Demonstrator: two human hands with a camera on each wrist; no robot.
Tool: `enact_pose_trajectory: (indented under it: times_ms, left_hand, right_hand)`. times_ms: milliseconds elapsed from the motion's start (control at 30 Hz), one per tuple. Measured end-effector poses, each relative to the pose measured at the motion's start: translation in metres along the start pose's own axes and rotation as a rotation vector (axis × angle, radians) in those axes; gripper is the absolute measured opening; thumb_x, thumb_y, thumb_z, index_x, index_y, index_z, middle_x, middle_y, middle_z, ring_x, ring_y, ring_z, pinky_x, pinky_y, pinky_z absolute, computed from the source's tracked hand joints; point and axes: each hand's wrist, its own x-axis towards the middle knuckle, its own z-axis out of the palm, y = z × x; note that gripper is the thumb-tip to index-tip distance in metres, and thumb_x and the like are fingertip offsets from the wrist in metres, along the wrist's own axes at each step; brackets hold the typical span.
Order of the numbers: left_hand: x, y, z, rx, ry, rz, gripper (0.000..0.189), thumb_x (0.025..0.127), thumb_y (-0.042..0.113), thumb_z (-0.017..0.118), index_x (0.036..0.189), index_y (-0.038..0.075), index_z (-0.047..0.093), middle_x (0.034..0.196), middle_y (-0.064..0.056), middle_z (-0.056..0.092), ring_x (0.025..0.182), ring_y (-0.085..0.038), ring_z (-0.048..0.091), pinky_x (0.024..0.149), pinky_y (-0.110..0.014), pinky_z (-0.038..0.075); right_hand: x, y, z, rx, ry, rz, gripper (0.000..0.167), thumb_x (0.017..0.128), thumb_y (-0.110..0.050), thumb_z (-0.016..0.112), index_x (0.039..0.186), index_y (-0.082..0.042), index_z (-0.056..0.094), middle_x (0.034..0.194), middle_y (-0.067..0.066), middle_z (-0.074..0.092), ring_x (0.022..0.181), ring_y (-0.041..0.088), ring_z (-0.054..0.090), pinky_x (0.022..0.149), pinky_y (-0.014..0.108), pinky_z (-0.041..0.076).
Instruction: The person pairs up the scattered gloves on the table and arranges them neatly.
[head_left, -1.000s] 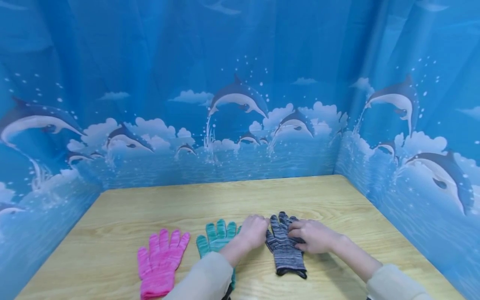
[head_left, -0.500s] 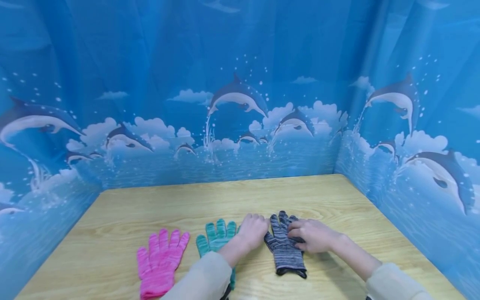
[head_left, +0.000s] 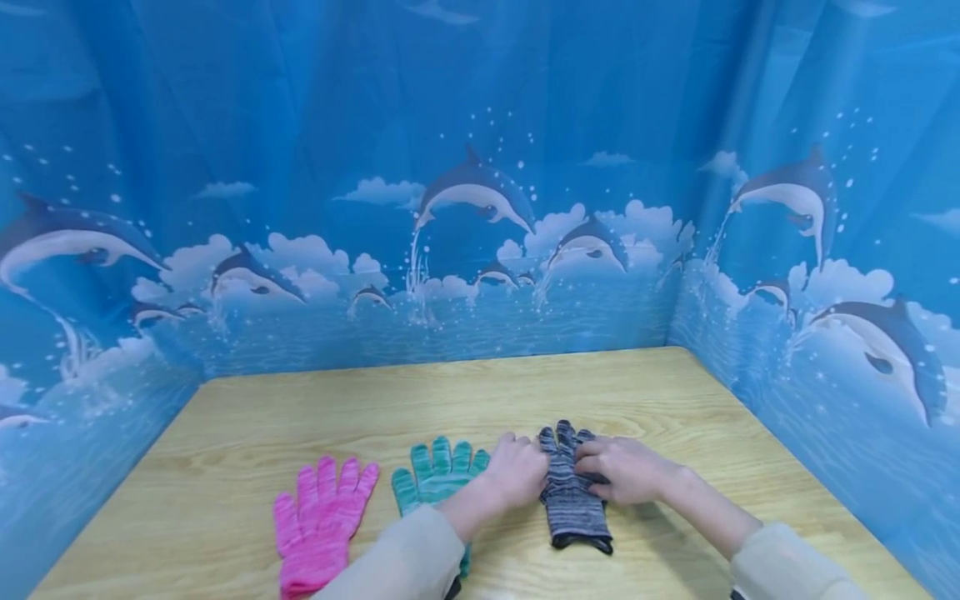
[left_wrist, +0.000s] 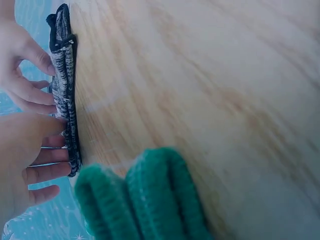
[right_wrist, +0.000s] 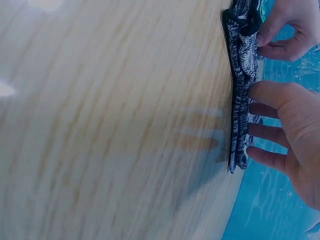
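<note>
A grey-and-black knit glove [head_left: 573, 500] lies flat on the table, fingers pointing away and black-edged cuff toward me. My left hand [head_left: 519, 471] is at its left side, where the glove's thumb is hidden behind my fingers. In the right wrist view, the left hand [right_wrist: 290, 30] pinches the glove's edge between thumb and curled fingers. From the other side, my right hand [head_left: 622, 471] rests on the glove with its fingers extended over the finger bases. The right wrist view shows these fingers [right_wrist: 267, 132] touching the knit [right_wrist: 241, 105].
Left of the grey glove lies a green knit glove [head_left: 435, 467], partly covered by my left forearm. A pink knit glove [head_left: 318, 525] lies farther left. Dolphin-print curtains [head_left: 480, 333] stand along the back and sides of the wooden table [head_left: 420, 387].
My left hand has moved slightly right, bringing the grey glove's thumb in toward its palm. More of the green glove's fingers now shows. The right hand stays in place.
</note>
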Motion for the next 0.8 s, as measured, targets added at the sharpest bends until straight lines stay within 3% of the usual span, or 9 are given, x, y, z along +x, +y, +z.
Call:
enact_pose_trajectory:
  times_ms: [433,633,800]
  left_hand:
    - [-0.001,0.001,-0.003,-0.025,-0.046,0.003,0.013,0.083,0.027,0.064,0.076,0.017,0.066,0.074,0.004,0.059,0.066,-0.012,0.055,0.067,-0.029,0.042]
    - [0.002,0.002,-0.005,-0.005,0.000,0.061,0.007,0.084,0.024,0.062,0.080,0.019,0.066,0.078,0.005,0.057,0.072,-0.012,0.054,0.067,-0.028,0.041]
    - [0.005,0.005,-0.002,0.022,0.013,0.107,0.010,0.085,0.027,0.061,0.086,0.020,0.068,0.084,0.005,0.057,0.078,-0.011,0.055,0.070,-0.028,0.041]
  right_hand:
    - [0.001,0.001,-0.003,0.014,-0.028,0.018,0.029,0.077,-0.021,0.071,0.103,-0.010,0.068,0.108,0.006,0.062,0.096,0.022,0.060,0.081,0.037,0.049]
    - [0.002,0.005,0.000,0.006,0.086,0.000,0.023,0.075,-0.014,0.072,0.096,-0.007,0.068,0.100,0.006,0.063,0.090,0.021,0.061,0.078,0.035,0.050]
    - [0.005,0.012,0.002,-0.037,0.176,0.094,0.015,0.074,-0.007,0.072,0.088,-0.007,0.069,0.090,0.004,0.063,0.082,0.021,0.061,0.071,0.035,0.050]
